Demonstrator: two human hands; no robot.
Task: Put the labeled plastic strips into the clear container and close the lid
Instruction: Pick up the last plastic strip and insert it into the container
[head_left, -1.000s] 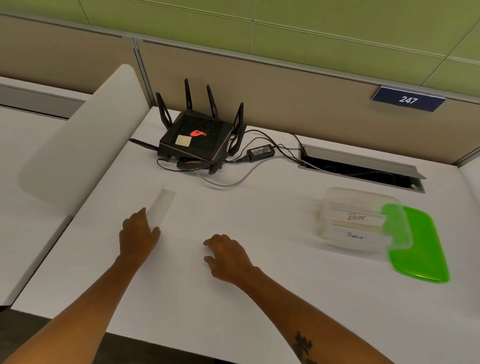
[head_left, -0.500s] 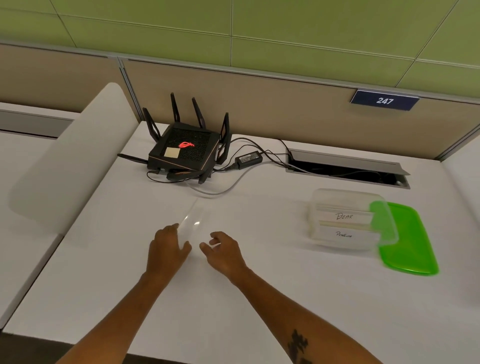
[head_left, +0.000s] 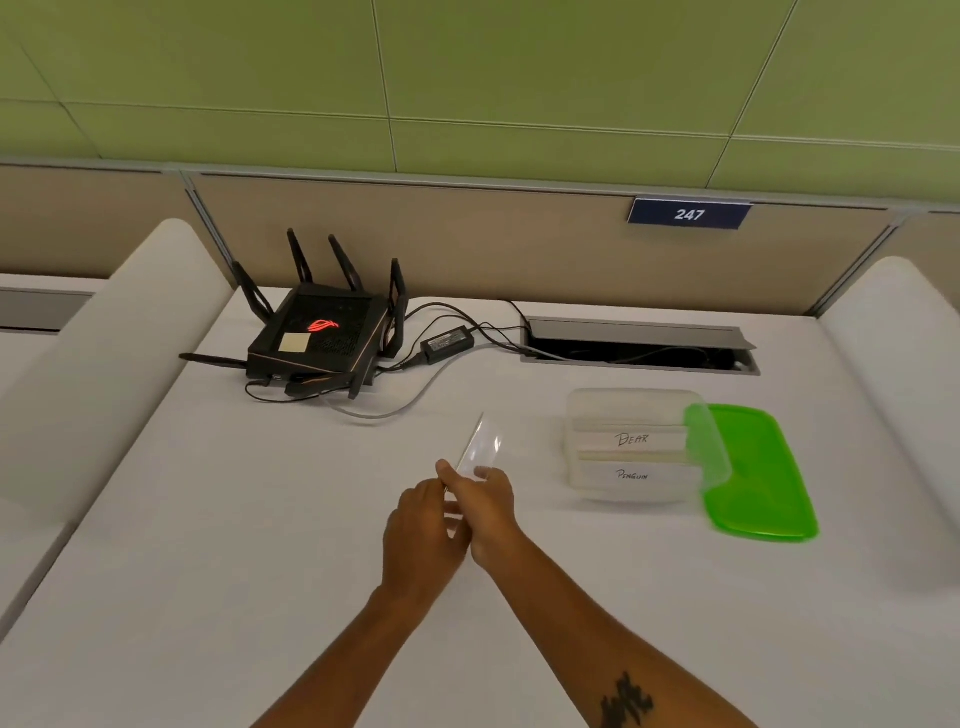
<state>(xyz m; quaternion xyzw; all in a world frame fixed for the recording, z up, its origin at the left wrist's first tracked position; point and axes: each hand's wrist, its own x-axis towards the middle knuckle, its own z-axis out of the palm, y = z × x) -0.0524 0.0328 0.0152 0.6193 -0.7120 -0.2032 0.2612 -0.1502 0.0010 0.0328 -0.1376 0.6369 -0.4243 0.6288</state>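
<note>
With two labeled strips already in the clear container (head_left: 631, 447), both the left hand (head_left: 423, 535) and right hand (head_left: 485, 506) pinch another strip (head_left: 480, 444) left of it, and the green lid (head_left: 758, 473) is still off.

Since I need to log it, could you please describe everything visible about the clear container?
The clear container is a rectangular tub of translucent plastic, open, standing on the white desk right of both hands. Strips reading BEAR and PENGUIN show through its wall. Its right side overlaps the green lid lying flat beside it.
</note>
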